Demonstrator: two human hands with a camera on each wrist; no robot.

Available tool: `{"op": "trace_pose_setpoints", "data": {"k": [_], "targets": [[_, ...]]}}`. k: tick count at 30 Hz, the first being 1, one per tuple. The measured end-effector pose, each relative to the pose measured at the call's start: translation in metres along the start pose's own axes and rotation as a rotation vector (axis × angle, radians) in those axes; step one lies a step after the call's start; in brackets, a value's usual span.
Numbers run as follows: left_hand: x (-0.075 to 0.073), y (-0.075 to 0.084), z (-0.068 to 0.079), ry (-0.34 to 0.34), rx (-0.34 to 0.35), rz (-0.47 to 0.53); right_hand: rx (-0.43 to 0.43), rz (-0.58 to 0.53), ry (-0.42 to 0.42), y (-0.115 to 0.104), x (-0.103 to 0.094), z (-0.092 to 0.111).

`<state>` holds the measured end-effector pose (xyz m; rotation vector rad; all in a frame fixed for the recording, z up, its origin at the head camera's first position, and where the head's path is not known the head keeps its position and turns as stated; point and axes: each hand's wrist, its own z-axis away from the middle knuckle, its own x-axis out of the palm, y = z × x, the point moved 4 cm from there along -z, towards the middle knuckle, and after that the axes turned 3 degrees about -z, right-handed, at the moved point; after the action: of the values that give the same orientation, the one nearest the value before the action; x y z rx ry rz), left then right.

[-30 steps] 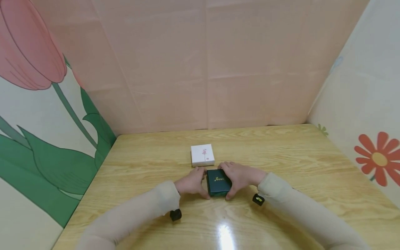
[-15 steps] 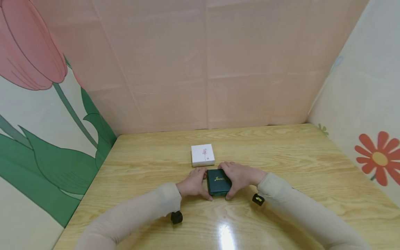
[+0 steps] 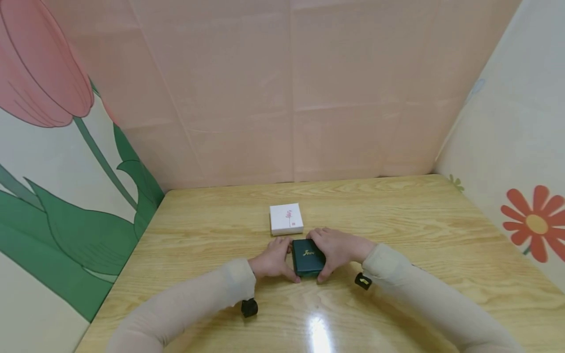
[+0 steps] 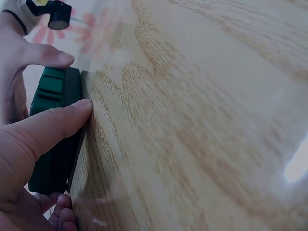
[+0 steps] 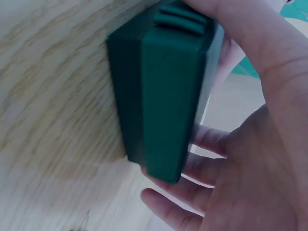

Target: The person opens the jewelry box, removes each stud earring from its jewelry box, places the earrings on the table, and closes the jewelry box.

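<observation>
A dark green jewelry box [image 3: 306, 262] with gold lettering lies closed on the table between both hands. My left hand [image 3: 272, 260] is curved about its left end. In the left wrist view its thumb [image 4: 60, 120] lies across the front side of the box, with the other fingertips near the far corner. From the other end my right hand [image 3: 337, 250] grips the box, thumb at the front, fingers reaching round the back and covering part of the lettering. The right wrist view shows the smooth end wall of the jewelry box [image 5: 168, 101] inside that hand's curve.
A white square box [image 3: 286, 218] printed with a pink flower stands just behind the hands. The wood-grain table [image 3: 212, 211] meets a pink backdrop at the rear. Flower-printed panels rise along its left and right sides.
My right hand has shifted slightly left over the box and covers more of its lettering. The left thumb has slid a little to the right along the front. The white box stays put.
</observation>
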<state>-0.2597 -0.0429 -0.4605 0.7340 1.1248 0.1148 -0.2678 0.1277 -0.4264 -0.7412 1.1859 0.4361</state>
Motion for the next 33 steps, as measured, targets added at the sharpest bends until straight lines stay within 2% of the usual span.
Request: {"op": "trace_pose_setpoints", "data": {"k": [8, 23, 33], "targets": [[0.0, 0.0, 0.001, -0.001, 0.008, 0.003, -0.033, 0.059, 0.046, -0.015, -0.002, -0.003], [0.001, 0.001, 0.004, 0.008, 0.028, -0.031, -0.122, -0.007, 0.098, -0.02, -0.002, 0.0], [0.0, 0.002, 0.003, 0.029, 0.05, -0.054, -0.17, 0.035, 0.117, -0.022, -0.003, 0.002]]}}
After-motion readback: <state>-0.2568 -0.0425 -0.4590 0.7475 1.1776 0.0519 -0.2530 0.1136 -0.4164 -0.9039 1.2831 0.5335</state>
